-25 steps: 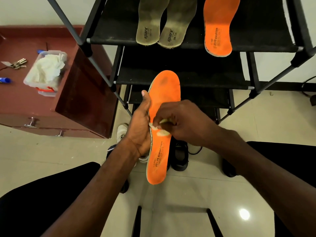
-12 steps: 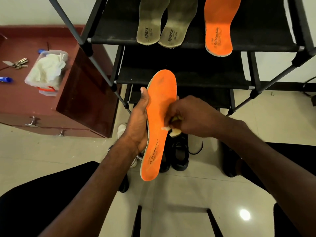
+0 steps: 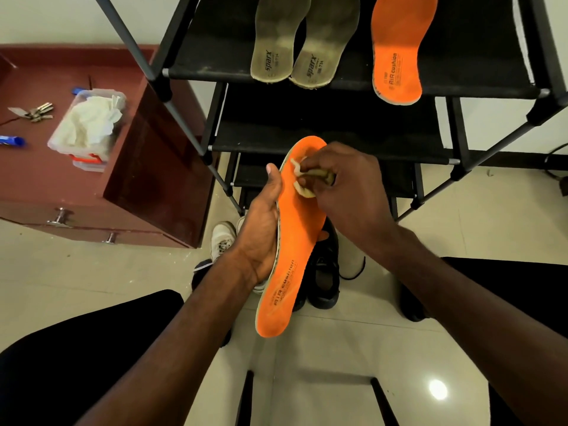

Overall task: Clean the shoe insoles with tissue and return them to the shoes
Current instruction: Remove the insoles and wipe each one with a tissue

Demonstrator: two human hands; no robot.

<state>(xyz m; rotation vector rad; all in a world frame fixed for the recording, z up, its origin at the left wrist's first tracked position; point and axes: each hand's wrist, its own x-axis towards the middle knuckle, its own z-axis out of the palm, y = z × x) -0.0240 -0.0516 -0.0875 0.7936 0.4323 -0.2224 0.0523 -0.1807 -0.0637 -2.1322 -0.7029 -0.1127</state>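
Holding the orange insole (image 3: pixel 295 241) at frame centre, my left hand (image 3: pixel 261 232) wraps its left edge, thumb up along the rim. Its long axis runs nearly vertical, toe toward the shoe rack (image 3: pixel 338 130) above, heel tipped lower left. My right hand (image 3: pixel 344 186) pinches a crumpled tissue (image 3: pixel 302 179) against the toe end. Black shoes (image 3: pixel 322 272) sit on the floor beneath.

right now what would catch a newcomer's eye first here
The orange insole at centre, gripped by the left hand while the right hand rubs a tissue on its toe end. Then its orange twin beside two grey insoles on the top shelf.
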